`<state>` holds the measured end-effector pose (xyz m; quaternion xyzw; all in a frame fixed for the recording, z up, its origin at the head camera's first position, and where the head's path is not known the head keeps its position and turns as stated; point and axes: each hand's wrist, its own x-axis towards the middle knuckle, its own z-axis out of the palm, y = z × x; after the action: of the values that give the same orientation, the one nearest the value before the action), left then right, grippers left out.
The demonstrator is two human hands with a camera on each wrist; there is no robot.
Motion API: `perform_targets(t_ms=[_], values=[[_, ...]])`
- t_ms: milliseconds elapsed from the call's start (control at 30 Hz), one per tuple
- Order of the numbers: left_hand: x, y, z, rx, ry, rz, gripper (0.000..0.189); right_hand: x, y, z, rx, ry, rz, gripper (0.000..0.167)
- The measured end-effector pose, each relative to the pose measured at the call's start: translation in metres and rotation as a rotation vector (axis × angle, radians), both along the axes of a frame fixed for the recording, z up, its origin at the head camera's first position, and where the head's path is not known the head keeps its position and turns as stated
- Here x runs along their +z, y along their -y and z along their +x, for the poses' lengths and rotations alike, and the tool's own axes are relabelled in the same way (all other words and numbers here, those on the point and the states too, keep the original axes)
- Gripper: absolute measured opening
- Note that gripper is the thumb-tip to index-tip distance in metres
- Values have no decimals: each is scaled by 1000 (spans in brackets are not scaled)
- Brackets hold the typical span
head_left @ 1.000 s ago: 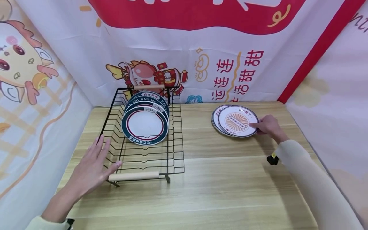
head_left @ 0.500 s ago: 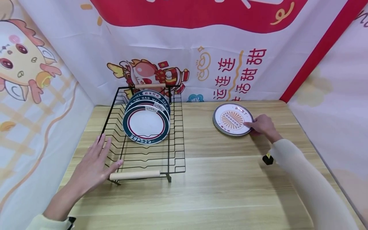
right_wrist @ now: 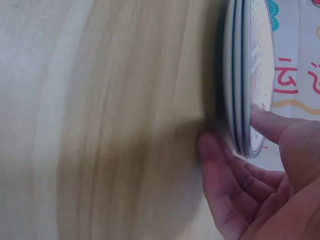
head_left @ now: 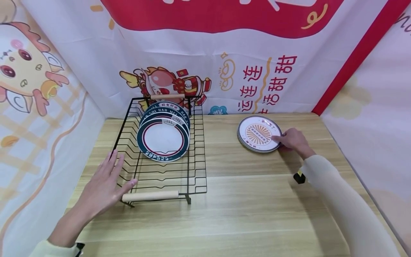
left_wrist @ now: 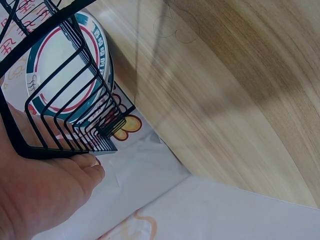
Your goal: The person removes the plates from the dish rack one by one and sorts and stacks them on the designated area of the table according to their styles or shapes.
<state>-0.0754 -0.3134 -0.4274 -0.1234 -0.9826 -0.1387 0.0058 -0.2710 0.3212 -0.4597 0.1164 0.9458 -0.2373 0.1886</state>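
Observation:
My right hand (head_left: 293, 140) is at the right rim of a small stack of white plates (head_left: 258, 132) with a blue edge and an orange ray pattern. In the right wrist view the thumb lies on the top plate (right_wrist: 261, 75), while the fingers (right_wrist: 212, 165) curl at the lower rim of the stack, pinching it. My left hand (head_left: 103, 187) rests with spread, fairly straight fingers along the left side of a black wire dish rack (head_left: 163, 174). Several dark-rimmed plates (head_left: 163, 140) stand tilted in the rack's far half; the front one partly hides those behind.
The rack has wooden handles at its front (head_left: 151, 196) and back (head_left: 167, 96). A wood-grain table (head_left: 244, 210) lies beneath everything. Printed cloth (head_left: 199, 50) hangs as walls at the back and both sides.
A second ago the top plate stuck out to the right of the stack. It has slid left with my right hand and now sits evenly on the others. The left hand has stayed put.

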Motion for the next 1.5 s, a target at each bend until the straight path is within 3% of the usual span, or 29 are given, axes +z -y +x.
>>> perform_targets(t_ms=[133, 267, 400, 500, 733, 933, 1100, 1300, 1500], values=[[-1, 0, 0, 1, -2, -1, 97, 10, -1, 0, 59, -44, 75, 57], [-2, 0, 1, -2, -10, -2, 96, 24, 1, -4, 85, -174, 176, 53], [-2, 1, 1, -5, -11, -3, 96, 47, 13, -8, 88, -303, 223, 53], [-2, 1, 0, -6, -12, -2, 96, 72, 32, -9, 111, -342, 199, 55], [-1, 2, 2, -5, -12, 0, 96, 126, 90, -10, 276, -412, 146, 51], [0, 1, 2, -2, -7, 2, 96, 165, 151, -3, 389, -456, 69, 47], [0, 0, 1, 2, 1, 1, 96, 195, 194, -1, 522, -473, 51, 53], [0, 0, 1, -5, -4, 3, 96, 217, 236, -6, 707, -489, 0, 44], [-2, 2, 1, -5, -19, 2, 96, 222, 276, -10, 859, -475, -62, 32]])
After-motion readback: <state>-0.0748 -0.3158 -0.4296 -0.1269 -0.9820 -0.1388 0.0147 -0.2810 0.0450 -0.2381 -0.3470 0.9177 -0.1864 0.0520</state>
